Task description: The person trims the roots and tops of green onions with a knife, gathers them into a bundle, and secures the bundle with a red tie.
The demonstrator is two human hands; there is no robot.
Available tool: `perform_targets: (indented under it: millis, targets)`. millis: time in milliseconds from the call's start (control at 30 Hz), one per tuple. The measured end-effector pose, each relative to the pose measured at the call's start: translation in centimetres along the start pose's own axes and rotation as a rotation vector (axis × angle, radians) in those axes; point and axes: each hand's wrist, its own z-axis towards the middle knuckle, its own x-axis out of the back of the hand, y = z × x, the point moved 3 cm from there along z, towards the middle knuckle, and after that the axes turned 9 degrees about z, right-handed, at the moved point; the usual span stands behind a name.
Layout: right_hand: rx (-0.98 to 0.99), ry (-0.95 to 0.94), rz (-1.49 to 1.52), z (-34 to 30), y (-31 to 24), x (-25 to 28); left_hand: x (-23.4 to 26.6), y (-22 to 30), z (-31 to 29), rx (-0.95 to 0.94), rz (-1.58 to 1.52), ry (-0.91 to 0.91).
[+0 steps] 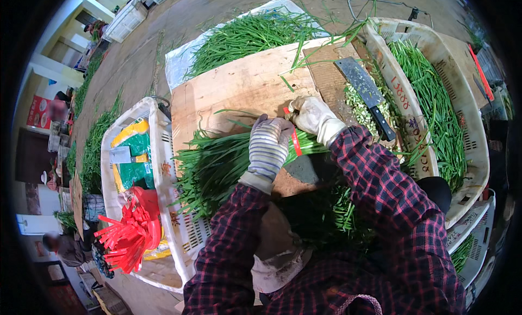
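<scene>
A bundle of long green chives (215,163) lies across the near side of the wooden board, leafy ends left and pale stalks right. A red tie strip (296,142) goes over it near the stalk end. My left hand (269,146), in a striped glove, rests over the bundle with its fingers closed beside the strip. My right hand (314,118), in a whitish glove, is closed on the strip's upper end just above the bundle. What exactly the left fingertips pinch is partly hidden. Right of my hands, a dark-bladed cleaver (361,81) lies on cardboard among cut stalk ends.
More loose chives (244,40) cover a white sheet behind the wooden board (217,95). At the right, a white crate (402,95) holds chives. The left crate (168,179) holds red strips (133,231), a small cleaver (122,154) and a green-yellow bag (136,173). Other people are far left.
</scene>
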Motion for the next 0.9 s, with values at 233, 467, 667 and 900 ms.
perform_targets:
  millis: [233,467,667,900]
  targets:
    - [-0.037,-0.525,-0.304,3.0,-4.5,3.0,1.9,2.8,3.4,-0.613,0.646,-0.453]
    - [-0.192,-0.73,-0.008,5.3,-1.6,1.2,1.8,2.3,1.9,-0.584,0.562,-0.436]
    - [-0.354,-0.757,0.139,4.9,-0.5,-0.2,1.9,2.9,3.5,-0.643,0.508,-0.487]
    - [0.238,-0.252,-0.321,0.8,-1.4,1.5,1.5,2.1,1.9,-0.447,0.41,-0.477]
